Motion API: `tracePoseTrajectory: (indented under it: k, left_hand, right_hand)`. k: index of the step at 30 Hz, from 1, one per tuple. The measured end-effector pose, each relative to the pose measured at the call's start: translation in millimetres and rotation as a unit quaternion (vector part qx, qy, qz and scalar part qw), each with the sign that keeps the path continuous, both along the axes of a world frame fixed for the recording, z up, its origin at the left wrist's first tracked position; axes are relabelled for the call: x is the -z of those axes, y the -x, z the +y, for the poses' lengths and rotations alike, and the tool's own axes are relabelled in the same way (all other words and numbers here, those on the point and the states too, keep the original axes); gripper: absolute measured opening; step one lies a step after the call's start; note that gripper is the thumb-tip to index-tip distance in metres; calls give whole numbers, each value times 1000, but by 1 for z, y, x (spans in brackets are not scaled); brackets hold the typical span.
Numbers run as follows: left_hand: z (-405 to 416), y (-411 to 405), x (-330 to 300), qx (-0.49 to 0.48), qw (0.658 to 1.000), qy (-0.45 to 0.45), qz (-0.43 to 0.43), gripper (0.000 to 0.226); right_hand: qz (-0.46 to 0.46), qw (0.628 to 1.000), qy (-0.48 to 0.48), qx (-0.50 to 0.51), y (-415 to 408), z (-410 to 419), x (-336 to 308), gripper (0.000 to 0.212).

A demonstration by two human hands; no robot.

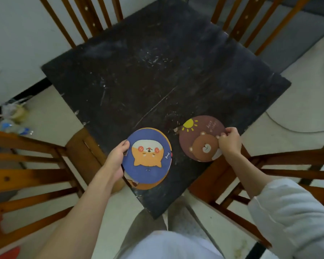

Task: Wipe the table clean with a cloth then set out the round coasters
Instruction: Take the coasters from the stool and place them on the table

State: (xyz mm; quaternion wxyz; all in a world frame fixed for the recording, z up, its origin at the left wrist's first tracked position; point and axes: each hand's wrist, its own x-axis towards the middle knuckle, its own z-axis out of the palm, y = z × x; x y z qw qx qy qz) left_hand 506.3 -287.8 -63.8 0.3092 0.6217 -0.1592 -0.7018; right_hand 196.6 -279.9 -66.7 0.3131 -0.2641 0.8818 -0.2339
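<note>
Nearest, the left hand (118,157) grips a stack of round coasters (148,159) by its left edge, thumb curled over the blue dog-printed top one and fingers hidden beneath. Beyond, the right hand (229,141) pinches the right rim of a brown bear coaster (198,139), which spreads leftward from its fingertips over the dark table (157,71).

faint writing on brown bear coaster (198,139), unreadable
</note>
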Motion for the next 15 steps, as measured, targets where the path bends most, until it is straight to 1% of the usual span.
tracePoseTrajectory:
  k: [7,12,15]
  left_hand:
    - [9,17,-4,-63,998,-26,17,33]
    - [15,24,-10,-94,995,-34,15,29]
    - [18,28,-12,-106,993,-41,11,28]
  right_hand:
    - [39,997,-4,-70,13,5,2,25]
    - [65,992,-28,-101,20,4,5,23]
    - [65,992,-31,-108,25,4,5,23]
